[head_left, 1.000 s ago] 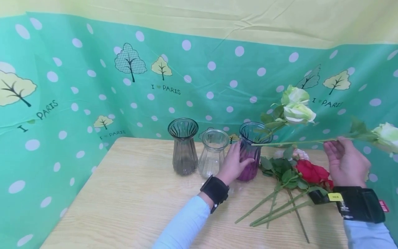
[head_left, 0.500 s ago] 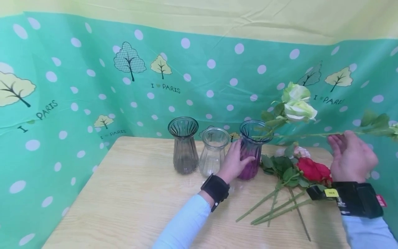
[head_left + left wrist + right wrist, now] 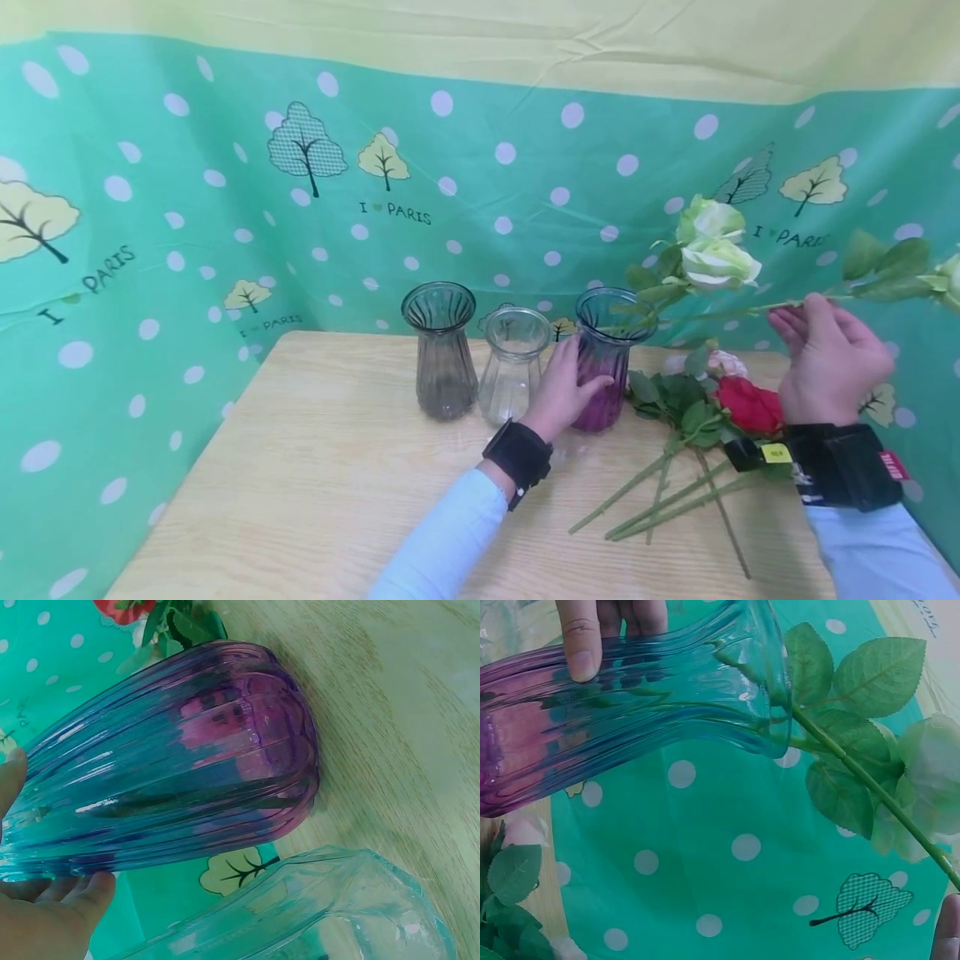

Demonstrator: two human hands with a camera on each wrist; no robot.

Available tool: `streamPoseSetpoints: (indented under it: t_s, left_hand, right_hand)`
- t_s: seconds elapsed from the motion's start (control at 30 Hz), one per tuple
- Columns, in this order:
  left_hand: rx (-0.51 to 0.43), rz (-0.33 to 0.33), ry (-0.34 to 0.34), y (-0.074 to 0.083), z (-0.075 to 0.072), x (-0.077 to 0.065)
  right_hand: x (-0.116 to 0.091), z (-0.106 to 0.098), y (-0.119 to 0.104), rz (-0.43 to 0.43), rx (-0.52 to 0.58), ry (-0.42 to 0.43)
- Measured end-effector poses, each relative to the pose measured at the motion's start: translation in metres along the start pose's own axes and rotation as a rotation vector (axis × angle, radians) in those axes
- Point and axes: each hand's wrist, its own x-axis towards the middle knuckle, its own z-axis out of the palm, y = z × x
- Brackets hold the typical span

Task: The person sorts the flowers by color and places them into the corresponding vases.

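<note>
My left hand (image 3: 562, 392) grips the blue-to-purple ribbed glass vase (image 3: 617, 360) by its side, thumb in front, and the vase stands upright on the table. White-green roses (image 3: 720, 262) lean out of its mouth to the right. My right hand (image 3: 832, 358), raised to the right of the vase, pinches the stem (image 3: 885, 795) of another white-green rose (image 3: 951, 279) between thumb and fingers. That rose lies nearly level, bloom to the right, cut off by the head view's edge. In the right wrist view its stem reaches the vase's rim, and stems show through the glass.
A clear glass vase (image 3: 510, 387) stands close left of the held one, with a grey glass vase (image 3: 446, 375) beyond it. Red roses (image 3: 748, 406) and a pale pink rose (image 3: 726, 364) lie on the wooden table (image 3: 315, 467), stems toward me. A green dotted cloth (image 3: 480, 192) hangs behind.
My right hand has first moved slightly right, then back left and up, tilting the held rose so its bloom end sits higher and its stem end nears the vase mouth. The left hand stays put.
</note>
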Motion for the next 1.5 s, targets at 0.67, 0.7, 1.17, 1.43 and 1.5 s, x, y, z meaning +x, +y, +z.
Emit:
streamPoseSetpoints:
  t_s: [0.67, 0.7, 1.17, 1.43, 1.5]
  left_hand:
    - [0.012, 0.033, 0.015, -0.003, 0.000, 0.002]
    - [0.012, 0.031, 0.014, -0.003, 0.000, 0.002]
    - [0.006, -0.006, 0.002, -0.002, -0.001, 0.004]
    - [-0.013, -0.023, -0.011, 0.000, 0.001, 0.004]
    - [-0.013, -0.026, -0.017, 0.000, 0.001, 0.004]
  right_hand:
    - [-0.015, 0.024, 0.007, -0.172, -0.112, -0.140]
    - [-0.015, 0.025, 0.009, -0.171, -0.104, -0.148]
    - [-0.023, 0.033, 0.030, -0.169, -0.215, -0.272]
    - [-0.028, 0.033, 0.037, -0.161, -0.230, -0.301]
    - [-0.029, 0.032, 0.038, -0.157, -0.268, -0.300]
